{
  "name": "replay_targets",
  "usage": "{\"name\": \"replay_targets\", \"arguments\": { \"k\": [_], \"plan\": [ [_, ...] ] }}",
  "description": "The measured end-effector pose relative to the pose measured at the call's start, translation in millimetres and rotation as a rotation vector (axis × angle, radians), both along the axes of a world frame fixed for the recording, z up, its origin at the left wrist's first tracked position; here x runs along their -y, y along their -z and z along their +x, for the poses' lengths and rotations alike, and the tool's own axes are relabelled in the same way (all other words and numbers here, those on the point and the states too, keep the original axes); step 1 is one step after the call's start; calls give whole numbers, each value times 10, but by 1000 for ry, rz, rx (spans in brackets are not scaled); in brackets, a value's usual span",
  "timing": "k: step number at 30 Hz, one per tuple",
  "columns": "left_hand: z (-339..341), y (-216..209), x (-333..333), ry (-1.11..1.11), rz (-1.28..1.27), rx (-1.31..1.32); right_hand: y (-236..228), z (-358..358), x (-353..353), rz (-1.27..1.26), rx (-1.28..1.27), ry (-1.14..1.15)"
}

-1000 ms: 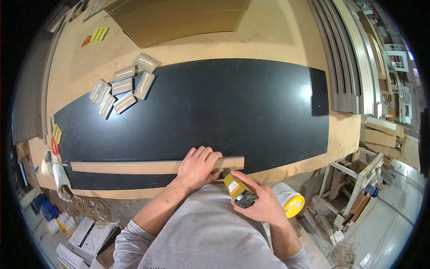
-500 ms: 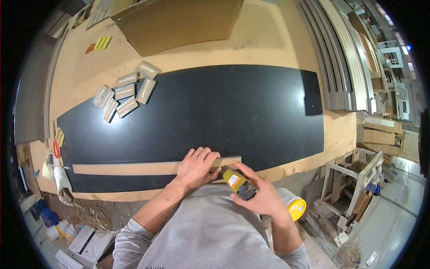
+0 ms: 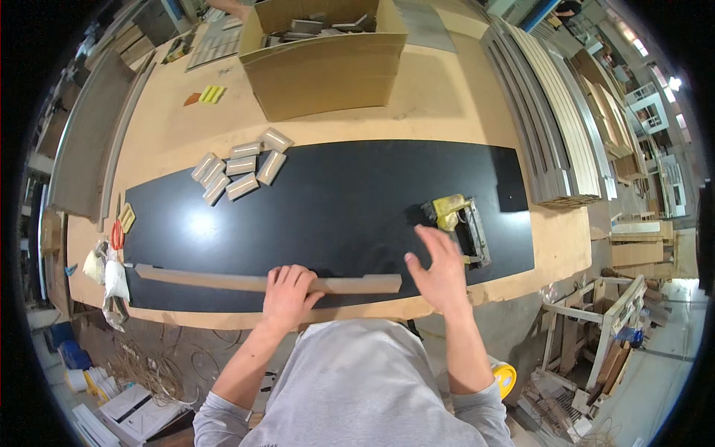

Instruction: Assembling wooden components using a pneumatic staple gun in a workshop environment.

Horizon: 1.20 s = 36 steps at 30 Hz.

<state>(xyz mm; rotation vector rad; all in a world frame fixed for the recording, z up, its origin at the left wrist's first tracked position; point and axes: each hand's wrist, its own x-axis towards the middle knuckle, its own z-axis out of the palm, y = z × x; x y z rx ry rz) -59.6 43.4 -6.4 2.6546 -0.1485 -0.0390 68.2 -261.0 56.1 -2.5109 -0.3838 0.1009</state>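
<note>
A long, narrow beige strip lies along the near side of the black panel, with a notch near its right end. My left hand is closed over the strip's middle, fingers on its far side. To the right, my right hand holds nothing, its fingers and thumb spread above the panel. Just beyond those fingers, a yellow and black nail gun or stapler rests on its side on the panel. Several small beige blocks with light stripes lie at the panel's far left.
An uncovered cardboard box with pieces inside stands at the table's far side. Long panels are stacked on the right. Red-handled scissors and a white bag lie at the left edge. Another person's hand shows behind the box.
My right hand has put the nail gun or stapler down on the panel and let go. The strip has turned onto another side, and my left hand has shifted left along it.
</note>
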Motion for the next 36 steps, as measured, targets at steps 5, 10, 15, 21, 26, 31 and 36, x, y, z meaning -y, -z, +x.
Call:
{"name": "replay_targets", "arguments": {
  "k": [5,10,15,21,26,31,36],
  "plan": [
    [-137,40,118,36,-23,165,148,-337,-145,-70,-234,-231],
    [-362,48,-92,-103,-156,132,477,-410,-207,-151,-123,-275],
    [-825,164,-498,-442,-296,78,492,-364,-294,-108,-37,-306],
    [-1157,360,-1060,-1029,-1158,-124,244,-559,-313,-135,56,-269],
    [-1120,278,-1508,-1142,-1804,-40,110,-608,-308,-119,-28,-326],
    [-884,220,-1621,-1218,-1884,16,136,-649,-366,-93,-182,-394],
    [-787,-60,-1776,-1152,-1824,28,177,-748,-417,-158,-439,-268]
  ]
}}
